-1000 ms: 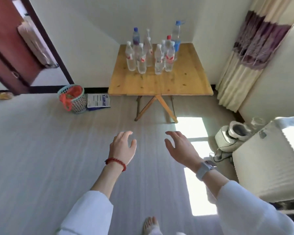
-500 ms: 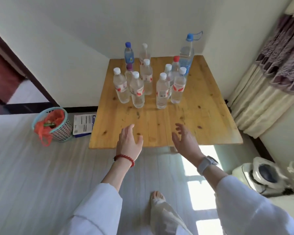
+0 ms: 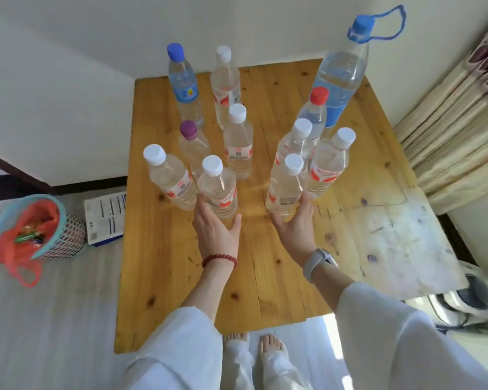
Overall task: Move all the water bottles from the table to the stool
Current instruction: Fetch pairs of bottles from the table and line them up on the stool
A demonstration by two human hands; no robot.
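Several clear water bottles stand upright on the wooden table (image 3: 265,277), most with white caps. My left hand (image 3: 216,232) wraps around the base of the front-left white-capped bottle (image 3: 217,187), thumb on its right side. My right hand (image 3: 293,229) cups the base of the front-right white-capped bottle (image 3: 286,184), fingers on its right side. Both bottles still stand on the table. Behind them are a purple-capped bottle (image 3: 193,144), a red-capped bottle (image 3: 314,114), a blue-capped bottle (image 3: 183,85) and a tall blue-capped bottle with a loop handle (image 3: 341,71). No stool is in view.
A mesh waste basket with an orange bag (image 3: 34,229) and a flat printed box (image 3: 104,218) lie on the floor left of the table. Curtains (image 3: 457,130) hang at the right. A white appliance (image 3: 473,302) sits on the floor at the right. My bare feet (image 3: 265,344) stand at the table's front edge.
I have walked up to the table. Both hands moved forward from the front edge to the two nearest bottles and closed around their bases.
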